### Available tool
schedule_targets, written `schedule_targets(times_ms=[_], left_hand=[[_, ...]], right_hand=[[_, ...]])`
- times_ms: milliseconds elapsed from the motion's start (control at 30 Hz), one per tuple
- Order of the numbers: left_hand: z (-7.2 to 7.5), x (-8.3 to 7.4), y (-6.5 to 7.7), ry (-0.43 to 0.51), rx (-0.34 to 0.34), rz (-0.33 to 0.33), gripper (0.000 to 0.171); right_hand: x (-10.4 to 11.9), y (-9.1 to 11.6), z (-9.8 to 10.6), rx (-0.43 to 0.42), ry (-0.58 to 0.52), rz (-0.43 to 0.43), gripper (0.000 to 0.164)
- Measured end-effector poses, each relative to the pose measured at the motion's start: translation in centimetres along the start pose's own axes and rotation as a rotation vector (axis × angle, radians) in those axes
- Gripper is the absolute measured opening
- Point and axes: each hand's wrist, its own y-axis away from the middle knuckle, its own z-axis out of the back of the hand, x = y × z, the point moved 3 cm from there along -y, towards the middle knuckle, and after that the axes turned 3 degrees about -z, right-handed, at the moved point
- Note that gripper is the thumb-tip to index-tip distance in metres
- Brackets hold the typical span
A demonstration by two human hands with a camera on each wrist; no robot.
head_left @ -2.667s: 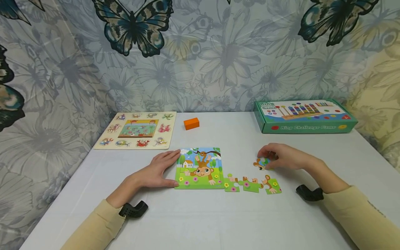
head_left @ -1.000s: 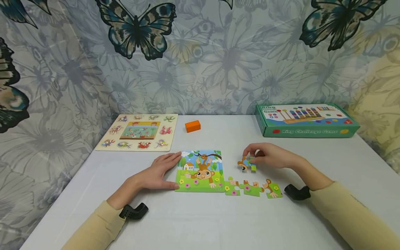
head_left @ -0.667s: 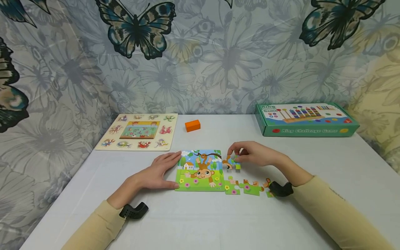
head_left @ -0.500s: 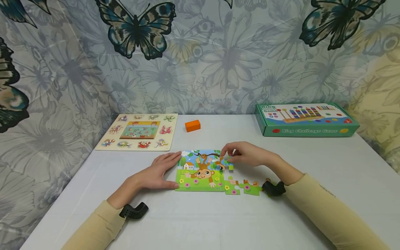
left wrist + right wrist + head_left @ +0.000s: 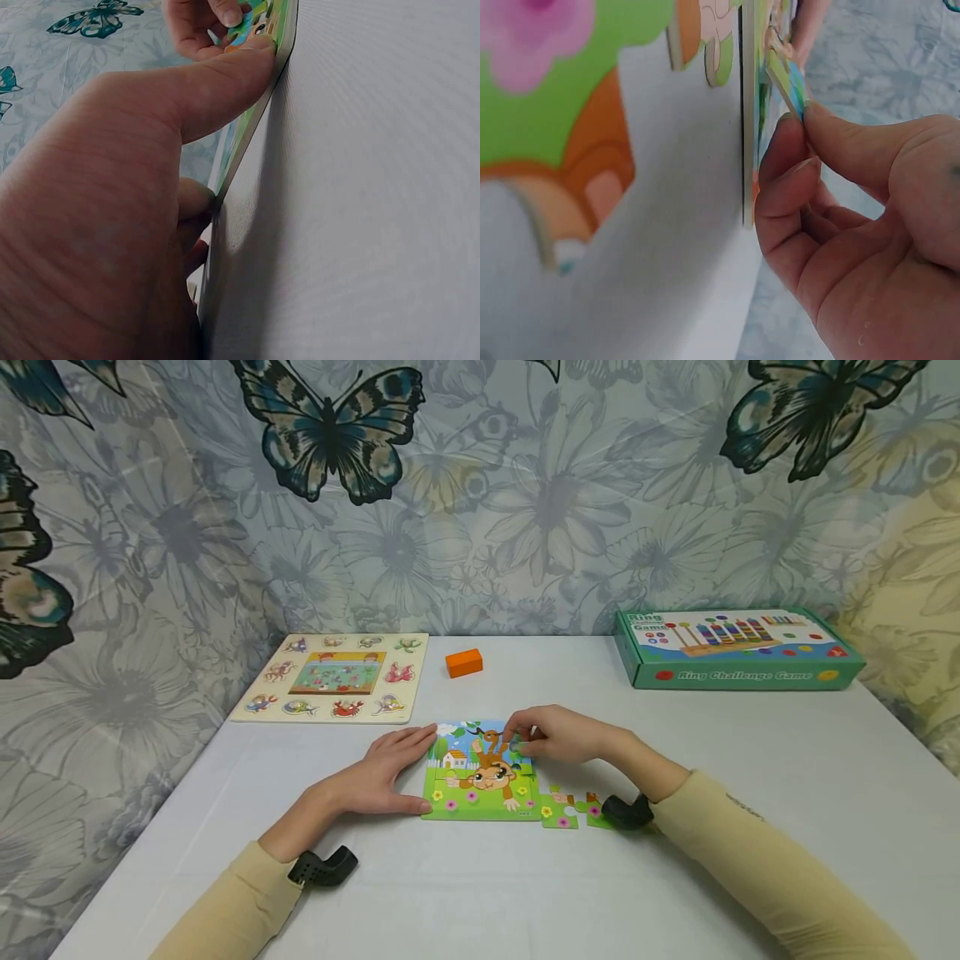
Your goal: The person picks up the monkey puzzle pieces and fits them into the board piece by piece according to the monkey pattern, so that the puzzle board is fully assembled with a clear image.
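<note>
Jigsaw piece point(image 5: 786, 84) hangs tilted over the monkey puzzle board point(image 5: 483, 815), pinched edgewise by the right hand point(image 5: 558, 735), while the left hand point(image 5: 378, 777), fingers outstretched, braces the board's side, likely against sliding.

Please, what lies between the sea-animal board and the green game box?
In the head view, an orange block lies between them on the white table, nearer the board than the box.

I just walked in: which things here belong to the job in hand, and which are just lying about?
Seemingly part of the job:
monkey puzzle board, touched by the left hand
puzzle piece, pinched by the right hand
loose puzzle pieces

Seemingly just lying about:
sea-creature board
orange block
Ring Challenge Game box
</note>
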Motion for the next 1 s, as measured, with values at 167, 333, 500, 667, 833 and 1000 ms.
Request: schedule_targets(times_ms=[167,333,500,667,833,1000], left_hand=[[0.0,0.0,0.0,0.0,0.0,0.0,0.101],[-0.1,0.0,-0.1,-0.003,0.003,0.005,0.101],[0.0,-0.1,0.0,0.003,0.003,0.01,0.101],[0.0,0.0,0.0,0.006,0.0,0.006,0.101],[0.0,0.0,0.0,0.003,-0.002,0.004,0.101],[-0.1,0.2,0.0,-0.004,-0.002,-0.003,0.101]], right_hand=[[0.2,-0.3,-0.2,0.008,0.024,0.027,0.016],[0.1,-0.3,-0.3,0.011,0.028,0.007,0.016],[0.2,-0.2,-0.5,0.011,0.049,0.013,0.021],[0.5,-0.2,-0.7,0.011,0.064,0.036,0.023],[0.6,-0.4,-1.1,0.028,0.091,0.035,0.025],[0.7,-0.5,-1.3,0.031,0.135,0.021,0.029]])
